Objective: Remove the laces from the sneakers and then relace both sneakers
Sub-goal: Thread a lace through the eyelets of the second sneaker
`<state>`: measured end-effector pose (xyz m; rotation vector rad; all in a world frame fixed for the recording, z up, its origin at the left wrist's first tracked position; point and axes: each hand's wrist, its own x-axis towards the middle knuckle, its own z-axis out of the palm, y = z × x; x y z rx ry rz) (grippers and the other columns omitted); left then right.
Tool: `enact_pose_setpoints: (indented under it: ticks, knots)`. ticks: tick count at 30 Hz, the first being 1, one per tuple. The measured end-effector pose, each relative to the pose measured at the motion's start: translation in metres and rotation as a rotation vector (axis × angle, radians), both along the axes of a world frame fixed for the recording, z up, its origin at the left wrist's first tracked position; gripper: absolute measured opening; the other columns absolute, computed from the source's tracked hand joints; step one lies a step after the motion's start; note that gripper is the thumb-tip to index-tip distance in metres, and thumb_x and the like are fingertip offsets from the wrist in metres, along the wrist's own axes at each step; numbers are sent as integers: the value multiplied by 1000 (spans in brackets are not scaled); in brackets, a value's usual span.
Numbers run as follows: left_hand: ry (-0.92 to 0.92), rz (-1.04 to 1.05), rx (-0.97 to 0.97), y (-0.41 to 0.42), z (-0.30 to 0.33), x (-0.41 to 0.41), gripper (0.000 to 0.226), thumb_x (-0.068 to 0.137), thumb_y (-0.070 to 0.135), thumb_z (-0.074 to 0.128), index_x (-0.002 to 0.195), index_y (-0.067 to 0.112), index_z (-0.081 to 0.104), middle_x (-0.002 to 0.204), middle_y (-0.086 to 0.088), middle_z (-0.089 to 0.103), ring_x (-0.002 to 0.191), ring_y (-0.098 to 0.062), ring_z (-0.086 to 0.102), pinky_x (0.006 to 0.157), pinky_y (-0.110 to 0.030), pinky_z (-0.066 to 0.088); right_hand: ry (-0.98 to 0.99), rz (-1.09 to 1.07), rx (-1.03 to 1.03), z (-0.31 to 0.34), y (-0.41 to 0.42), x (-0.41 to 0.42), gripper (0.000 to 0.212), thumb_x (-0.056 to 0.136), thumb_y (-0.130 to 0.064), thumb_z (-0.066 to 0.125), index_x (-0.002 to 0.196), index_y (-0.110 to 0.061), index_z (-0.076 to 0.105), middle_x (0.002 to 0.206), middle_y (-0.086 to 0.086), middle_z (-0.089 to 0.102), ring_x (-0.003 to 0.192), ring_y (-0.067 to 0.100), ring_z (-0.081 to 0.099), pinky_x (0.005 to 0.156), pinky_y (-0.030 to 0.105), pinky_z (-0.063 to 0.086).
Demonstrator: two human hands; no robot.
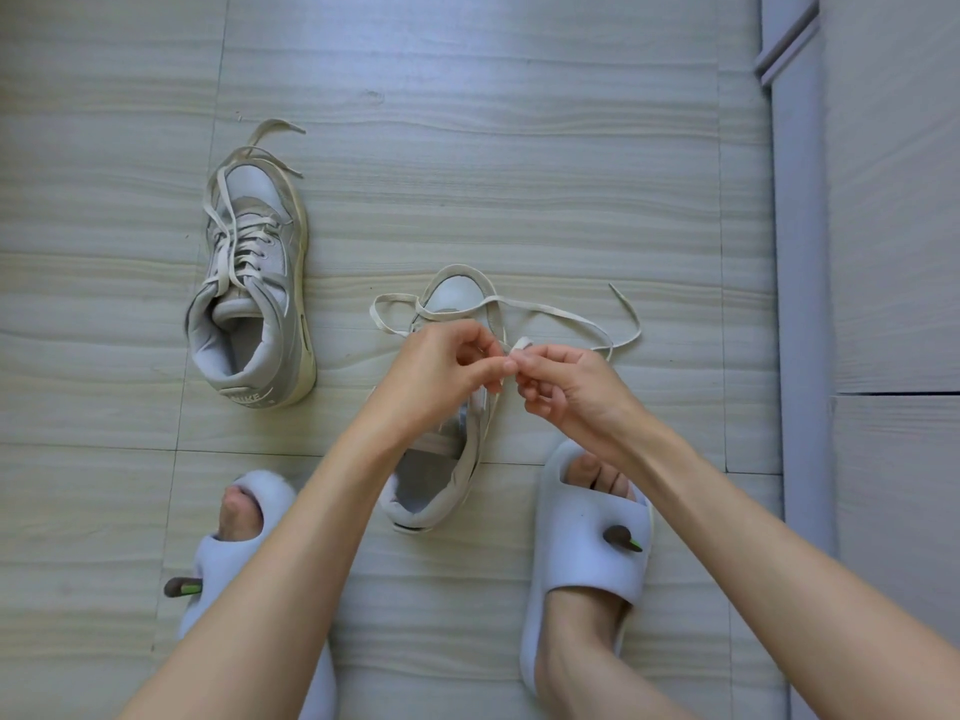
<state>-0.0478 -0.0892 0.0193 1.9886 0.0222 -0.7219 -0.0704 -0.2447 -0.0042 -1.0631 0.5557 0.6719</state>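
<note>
Left hand (441,371) and right hand (563,392) meet fingertip to fingertip, both pinched closed on the loose lace (566,317) over the near sneaker (457,304), which lies under the hands on the floor (519,148). Lace loops trail beyond and right of the hands. Second sneaker (252,288), laced, sits well left. Slippers (587,543) flank the forearms; wall trim (800,304) bounds the right; open floor beyond.

Pale wood-grain floor tiles (519,148) spread all round; right of the grip, a grey cabinet (893,252) stands.
</note>
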Motion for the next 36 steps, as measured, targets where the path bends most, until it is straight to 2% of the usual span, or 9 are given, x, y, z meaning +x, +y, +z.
enact_pose_setpoints:
  ticks: [3, 5, 7, 12, 17, 20, 25, 30, 36]
  knots:
    - [-197, 2, 139, 1, -9, 2, 8, 87, 26, 63, 88, 19, 67, 88, 6, 64, 85, -5, 56, 73, -12, 40, 23, -67, -24, -2, 0, 3, 23, 90, -6, 57, 67, -8, 57, 58, 1, 53, 48, 7, 46, 44, 15, 33]
    - [-275, -67, 289, 2, -18, 5, 19, 92, 21, 57, 107, 12, 63, 108, -4, 59, 106, -18, 50, 90, -22, 36, 41, -103, -52, -2, 0, 5, 21, 91, -4, 55, 70, -7, 57, 56, 0, 59, 47, 7, 51, 43, 15, 35]
    - [-276, -213, 454, 1, -26, 8, 28, 94, 22, 52, 118, 10, 56, 117, -8, 55, 114, -26, 42, 97, -32, 34, 44, -129, -91, -3, -1, 9, 19, 92, -2, 53, 73, -6, 56, 56, 1, 63, 46, 7, 56, 43, 15, 38]
    - [-278, -309, 620, -1, -26, 7, 26, 98, 33, 41, 99, 13, 58, 101, -5, 65, 106, -28, 48, 85, -37, 32, 35, -112, -207, -7, -2, 18, 20, 91, 2, 50, 72, -6, 53, 57, 1, 62, 48, 6, 57, 47, 16, 41]
    - [-345, -207, 589, 12, -22, -7, 31, 97, 29, 44, 82, 8, 63, 78, -11, 68, 82, -36, 58, 74, -37, 37, -28, -26, -339, -20, 6, 20, 22, 88, 2, 53, 70, -9, 53, 69, 6, 58, 57, 9, 54, 50, 19, 39]
    - [-318, -157, 670, 12, -26, -11, 22, 94, 23, 47, 96, 14, 67, 90, -9, 68, 95, -33, 57, 80, -37, 35, -18, 6, -331, -29, 17, 17, 20, 91, 0, 54, 73, -8, 54, 69, 5, 60, 53, 4, 59, 47, 14, 41]
    - [-191, -8, 723, -6, -35, -3, 24, 91, 23, 49, 100, 27, 71, 106, -6, 57, 108, -26, 47, 76, -33, 18, 35, -45, -256, -36, 22, 15, 17, 95, -5, 49, 79, -5, 55, 75, 7, 62, 59, 6, 60, 49, 14, 45]
    - [-227, 9, 786, -11, -39, -6, 23, 92, 27, 48, 99, 27, 70, 106, -5, 55, 106, -25, 44, 74, -32, 14, 23, -37, -207, -36, 21, 15, 20, 97, -5, 47, 79, -4, 56, 74, 6, 60, 58, 5, 58, 52, 14, 47]
    - [-257, 22, 772, -9, -39, -7, 22, 91, 29, 50, 101, 29, 69, 104, -2, 57, 105, -23, 46, 73, -31, 12, -12, 23, -275, -36, 25, 18, 24, 97, -5, 47, 74, -6, 56, 70, 6, 60, 58, 8, 56, 52, 13, 47]
